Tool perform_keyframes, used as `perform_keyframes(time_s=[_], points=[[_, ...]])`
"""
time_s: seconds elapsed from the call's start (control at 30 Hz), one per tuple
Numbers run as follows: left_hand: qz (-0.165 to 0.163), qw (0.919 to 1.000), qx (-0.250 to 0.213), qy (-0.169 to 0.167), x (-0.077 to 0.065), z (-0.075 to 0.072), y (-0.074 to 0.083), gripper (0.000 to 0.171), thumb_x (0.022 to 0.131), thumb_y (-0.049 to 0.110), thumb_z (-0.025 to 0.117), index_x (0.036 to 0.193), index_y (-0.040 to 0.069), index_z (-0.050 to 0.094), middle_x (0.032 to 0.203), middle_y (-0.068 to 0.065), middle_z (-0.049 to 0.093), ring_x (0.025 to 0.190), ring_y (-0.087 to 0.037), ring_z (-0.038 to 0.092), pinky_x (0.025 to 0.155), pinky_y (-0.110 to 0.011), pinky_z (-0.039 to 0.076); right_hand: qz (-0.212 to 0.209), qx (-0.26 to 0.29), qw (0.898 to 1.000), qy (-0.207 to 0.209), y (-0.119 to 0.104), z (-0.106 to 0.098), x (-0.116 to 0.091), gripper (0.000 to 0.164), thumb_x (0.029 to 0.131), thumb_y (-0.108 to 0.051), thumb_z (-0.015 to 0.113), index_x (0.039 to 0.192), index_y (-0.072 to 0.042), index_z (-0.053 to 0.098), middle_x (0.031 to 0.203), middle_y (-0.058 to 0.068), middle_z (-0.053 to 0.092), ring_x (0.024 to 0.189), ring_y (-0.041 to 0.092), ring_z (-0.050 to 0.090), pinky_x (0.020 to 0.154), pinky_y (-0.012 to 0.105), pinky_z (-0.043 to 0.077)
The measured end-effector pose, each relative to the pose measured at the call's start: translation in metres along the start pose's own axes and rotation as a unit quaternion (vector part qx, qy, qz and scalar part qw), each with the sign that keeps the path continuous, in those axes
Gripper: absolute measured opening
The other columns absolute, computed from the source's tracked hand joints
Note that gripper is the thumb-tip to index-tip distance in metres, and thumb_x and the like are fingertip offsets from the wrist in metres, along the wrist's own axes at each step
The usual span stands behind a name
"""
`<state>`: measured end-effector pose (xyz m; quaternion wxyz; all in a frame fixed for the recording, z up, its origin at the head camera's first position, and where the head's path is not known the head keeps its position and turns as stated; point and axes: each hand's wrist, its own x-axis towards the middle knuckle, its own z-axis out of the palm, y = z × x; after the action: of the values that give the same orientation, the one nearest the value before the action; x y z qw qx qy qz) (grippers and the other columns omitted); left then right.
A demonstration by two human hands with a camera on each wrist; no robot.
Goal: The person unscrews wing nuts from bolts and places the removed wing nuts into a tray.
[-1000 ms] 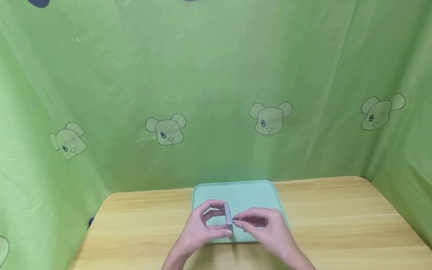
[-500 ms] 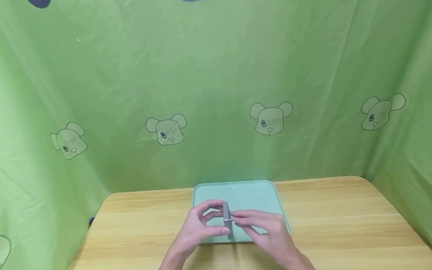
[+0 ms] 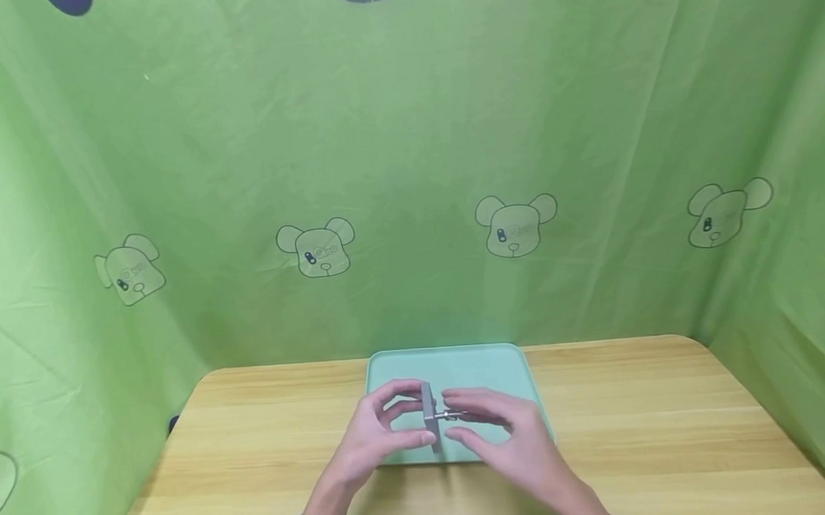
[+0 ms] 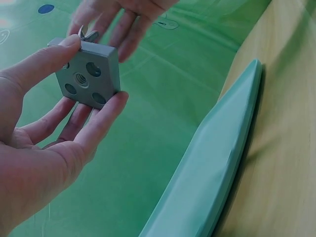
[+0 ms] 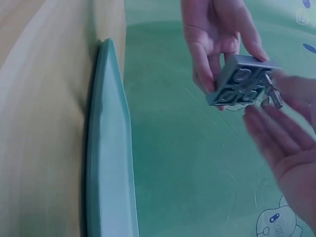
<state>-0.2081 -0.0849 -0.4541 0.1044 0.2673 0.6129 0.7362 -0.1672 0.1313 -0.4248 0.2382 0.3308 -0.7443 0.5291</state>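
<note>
My left hand (image 3: pixel 371 435) holds up a grey square metal block (image 4: pixel 89 74) by its edges, between the thumb and fingers. In the left wrist view, its near face shows several round holes about a threaded centre hole. The other face, in the right wrist view, has several round recesses. From that face a small silver screw (image 5: pixel 273 92) with a wing-like piece sticks out toward my right hand (image 3: pixel 516 435). The right fingers and thumb are spread around the screw, apart from each other, with nothing pinched between them. Whether a fingertip touches the screw cannot be told.
Below the hands, a mint-green tray (image 3: pixel 484 370) lies on the wooden table (image 3: pixel 645 416), near its far edge. Green curtains (image 3: pixel 406 133) with bear-head prints enclose the table at the back and both sides.
The right fingers and thumb, earlier pinching the screw, have moved apart and let go of it. The block in the left hand has shifted slightly left.
</note>
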Motion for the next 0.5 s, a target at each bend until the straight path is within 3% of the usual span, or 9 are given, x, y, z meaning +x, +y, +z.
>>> perform_keyframes(time_s=[0.03,0.1,0.2,0.33,0.5], points=[[0.001,1.0000,-0.005,0.002,0.000,0.000,0.000,0.060,0.072,0.000,0.079,0.127,0.003,0.053,0.129,-0.021,0.049,0.117,-0.037,0.052,0.093,-0.048,0.052,0.056,0.021,0.998,0.001,0.002,-0.001,-0.002,0.032,0.079,-0.007,0.075,0.110,-0.012,0.069,0.106,0.006,0.069,0.093,0.022,0.068,0.080,0.029,0.058],[0.002,0.9998,-0.020,0.005,0.001,0.001,0.000,0.062,0.071,-0.003,0.079,0.127,0.001,0.052,0.131,-0.023,0.046,0.119,-0.039,0.049,0.092,-0.047,0.053,0.165,0.065,0.984,0.009,0.007,-0.002,-0.004,0.025,0.085,-0.017,0.070,0.110,-0.014,0.068,0.104,0.005,0.070,0.090,0.021,0.069,0.079,0.032,0.059],[0.007,0.9994,-0.032,0.010,0.002,0.003,-0.001,0.064,0.069,-0.006,0.079,0.127,0.000,0.052,0.133,-0.025,0.043,0.122,-0.042,0.045,0.093,-0.045,0.052,0.290,0.133,0.948,0.018,0.011,-0.005,-0.004,0.026,0.090,-0.027,0.065,0.108,-0.010,0.067,0.100,0.010,0.070,0.087,0.025,0.069,0.075,0.036,0.060],[0.024,0.9996,-0.005,0.011,0.003,0.005,-0.002,0.065,0.066,-0.007,0.080,0.125,0.003,0.054,0.132,-0.022,0.045,0.123,-0.039,0.045,0.095,-0.044,0.051,0.367,0.193,0.910,-0.013,0.014,-0.007,-0.004,0.036,0.091,-0.030,0.063,0.111,0.000,0.064,0.098,0.019,0.069,0.087,0.033,0.069,0.073,0.043,0.060],[0.042,0.9985,0.034,-0.008,0.003,0.007,0.000,0.066,0.067,-0.006,0.080,0.126,0.005,0.054,0.128,-0.015,0.048,0.122,-0.033,0.047,0.095,-0.044,0.051,0.406,0.233,0.882,-0.049,0.016,-0.008,-0.005,0.039,0.089,-0.029,0.066,0.110,0.004,0.063,0.098,0.022,0.068,0.088,0.037,0.068,0.076,0.045,0.059]])
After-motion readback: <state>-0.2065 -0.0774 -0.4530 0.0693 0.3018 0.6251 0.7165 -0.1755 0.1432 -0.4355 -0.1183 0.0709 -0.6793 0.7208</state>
